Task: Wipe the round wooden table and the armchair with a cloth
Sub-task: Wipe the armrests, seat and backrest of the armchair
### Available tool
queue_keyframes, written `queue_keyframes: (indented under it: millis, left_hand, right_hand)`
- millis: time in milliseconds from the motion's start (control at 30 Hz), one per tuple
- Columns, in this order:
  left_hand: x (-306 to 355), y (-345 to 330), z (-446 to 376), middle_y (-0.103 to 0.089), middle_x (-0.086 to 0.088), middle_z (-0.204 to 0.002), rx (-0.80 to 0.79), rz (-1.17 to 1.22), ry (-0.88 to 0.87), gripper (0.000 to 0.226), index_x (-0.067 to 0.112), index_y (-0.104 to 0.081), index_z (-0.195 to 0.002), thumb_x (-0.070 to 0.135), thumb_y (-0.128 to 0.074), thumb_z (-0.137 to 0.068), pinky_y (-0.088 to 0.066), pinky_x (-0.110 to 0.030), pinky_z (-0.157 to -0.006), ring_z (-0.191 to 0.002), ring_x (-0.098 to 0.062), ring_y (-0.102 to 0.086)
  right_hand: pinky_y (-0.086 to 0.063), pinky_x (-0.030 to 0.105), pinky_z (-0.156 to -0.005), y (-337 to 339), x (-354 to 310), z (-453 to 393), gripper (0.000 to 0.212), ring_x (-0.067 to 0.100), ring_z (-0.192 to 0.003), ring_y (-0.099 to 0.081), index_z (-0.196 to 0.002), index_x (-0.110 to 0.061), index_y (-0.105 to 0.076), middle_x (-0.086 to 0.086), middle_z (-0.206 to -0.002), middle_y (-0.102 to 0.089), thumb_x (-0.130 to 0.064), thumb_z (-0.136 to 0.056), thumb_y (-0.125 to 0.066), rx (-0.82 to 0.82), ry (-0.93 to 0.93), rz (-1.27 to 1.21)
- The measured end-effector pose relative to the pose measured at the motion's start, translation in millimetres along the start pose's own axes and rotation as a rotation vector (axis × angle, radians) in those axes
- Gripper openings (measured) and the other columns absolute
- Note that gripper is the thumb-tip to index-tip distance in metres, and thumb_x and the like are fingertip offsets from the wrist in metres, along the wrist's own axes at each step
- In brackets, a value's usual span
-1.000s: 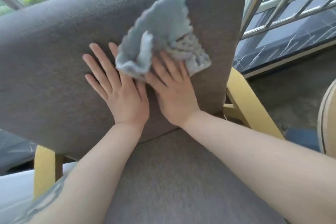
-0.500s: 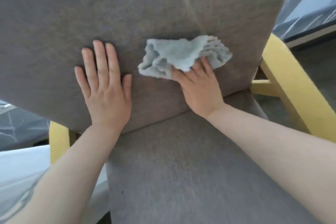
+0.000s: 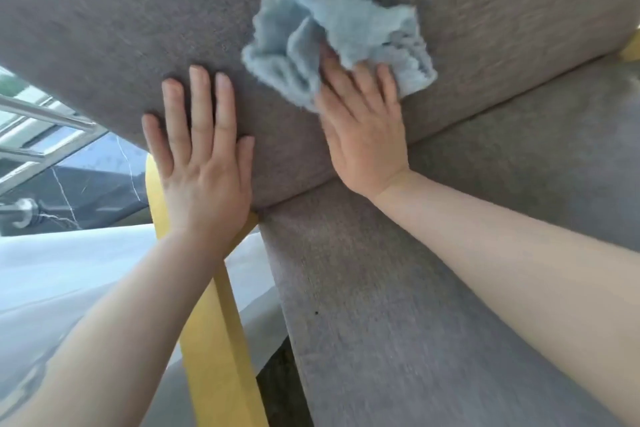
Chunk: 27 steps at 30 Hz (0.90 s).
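Blue cloth (image 3: 341, 42), lengthwise left to right, pressed on armchair (image 3: 138, 28) backrest by straight fingers of right hand (image 3: 363, 128); left hand (image 3: 204, 166) flat beside.

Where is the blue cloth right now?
In the head view, the blue cloth is upper centre, pressed against the armchair's grey backrest by the right hand, right of the left hand.

text: none readable — labels: none — armchair (image 3: 450, 288), cloth (image 3: 346, 28) bear no print
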<state>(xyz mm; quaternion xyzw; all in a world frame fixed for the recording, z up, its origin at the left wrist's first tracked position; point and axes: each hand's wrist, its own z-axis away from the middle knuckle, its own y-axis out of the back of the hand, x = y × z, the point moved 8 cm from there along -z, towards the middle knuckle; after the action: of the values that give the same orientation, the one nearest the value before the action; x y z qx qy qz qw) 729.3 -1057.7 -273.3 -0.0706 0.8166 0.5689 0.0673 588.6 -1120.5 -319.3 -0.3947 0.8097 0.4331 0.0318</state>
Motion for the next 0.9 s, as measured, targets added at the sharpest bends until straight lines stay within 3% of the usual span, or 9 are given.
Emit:
queue_keyframes:
  millis: [100,200,267,433,533,600,733,800,900]
  left_hand:
    - [-2,16,-9,-0.014,-0.031,-0.153,0.123,0.212,0.149,0.061,-0.006,-0.012,-0.148,0.032,-0.025,-0.102,0.003,-0.041,-0.117,-0.142,-0.04,-0.006]
    - [-4,26,-14,-0.011,-0.033,-0.152,0.171,0.297,0.255,0.062,-0.009,-0.014,-0.147,0.03,-0.023,-0.1,-0.003,-0.048,-0.118,-0.143,-0.045,-0.007]
    - [9,18,-14,-0.01,-0.034,-0.152,0.116,0.276,0.241,0.06,-0.006,-0.013,-0.148,0.029,-0.028,-0.101,-0.002,-0.052,-0.117,-0.142,-0.048,-0.006]
    - [64,-15,-14,-0.011,-0.034,-0.152,-0.018,0.202,0.151,0.064,0.004,-0.011,-0.15,0.036,-0.037,-0.102,-0.003,-0.057,-0.113,-0.139,-0.052,-0.007]
    - [89,-28,-21,-0.009,-0.034,-0.152,-0.059,0.234,0.153,0.066,0.004,-0.009,-0.151,0.036,-0.037,-0.101,-0.003,-0.059,-0.112,-0.139,-0.051,-0.005]
    - [103,-28,-30,-0.011,-0.035,-0.151,-0.052,0.218,0.108,0.066,0.005,-0.01,-0.151,0.04,-0.036,-0.101,-0.002,-0.058,-0.112,-0.139,-0.051,-0.006]
    - [145,-22,-60,-0.014,-0.025,-0.155,-0.047,0.209,-0.094,0.063,0.012,-0.013,-0.152,0.036,-0.04,-0.1,-0.003,-0.06,-0.11,-0.139,-0.04,-0.002]
    - [161,-20,-72,-0.015,-0.023,-0.155,-0.044,0.187,-0.087,0.066,0.014,-0.013,-0.152,0.033,-0.045,-0.097,-0.004,-0.064,-0.107,-0.138,-0.039,-0.002]
    - [174,-18,-78,-0.013,-0.023,-0.156,-0.079,0.172,-0.088,0.07,0.016,-0.012,-0.153,0.031,-0.048,-0.095,-0.003,-0.067,-0.106,-0.139,-0.041,-0.002]
  right_hand:
    - [-0.005,0.04,-0.117,-18,-45,11,0.047,0.028,-0.133,-0.029,-0.131,-0.007,-0.056,0.015,-0.137,-0.054,-0.006,-0.083,-0.057,0.014,-0.296,-0.113]
    - [-0.019,0.038,-0.115,-60,-114,84,0.052,0.021,-0.134,-0.029,-0.133,-0.014,-0.056,0.003,-0.14,-0.053,-0.007,-0.082,-0.063,-0.401,0.24,-0.109]
    - [-0.023,0.04,-0.113,-50,-57,101,0.055,0.019,-0.136,-0.03,-0.136,-0.016,-0.051,0.0,-0.144,-0.048,-0.01,-0.083,-0.064,-0.415,0.298,0.058]
    - [-0.02,0.059,-0.112,20,63,50,0.044,0.035,-0.135,-0.028,-0.133,-0.01,-0.048,0.013,-0.139,-0.05,-0.013,-0.089,-0.047,-0.017,-0.447,0.194]
    - [-0.014,0.052,-0.114,-20,6,60,0.042,0.026,-0.133,-0.032,-0.129,-0.014,-0.058,0.005,-0.133,-0.058,-0.015,-0.087,-0.05,-0.23,0.115,0.135]
    - [-0.018,0.047,-0.113,-3,46,61,0.035,0.021,-0.131,-0.038,-0.123,-0.016,-0.064,0.002,-0.131,-0.061,-0.016,-0.088,-0.056,-0.226,0.198,0.203]
    - [-0.016,0.051,-0.114,82,183,28,0.045,0.037,-0.137,-0.036,-0.137,-0.002,-0.048,0.018,-0.143,-0.047,-0.02,-0.096,-0.047,0.204,-0.615,0.265]
    - [-0.015,0.049,-0.116,85,184,36,0.052,0.041,-0.14,-0.027,-0.142,0.008,-0.034,0.027,-0.149,-0.033,-0.019,-0.098,-0.04,0.361,-0.904,0.129]
    - [-0.022,0.054,-0.113,44,131,65,0.06,0.045,-0.135,-0.031,-0.144,0.0,-0.029,0.027,-0.144,-0.04,-0.03,-0.094,-0.044,-0.026,-0.764,0.113]
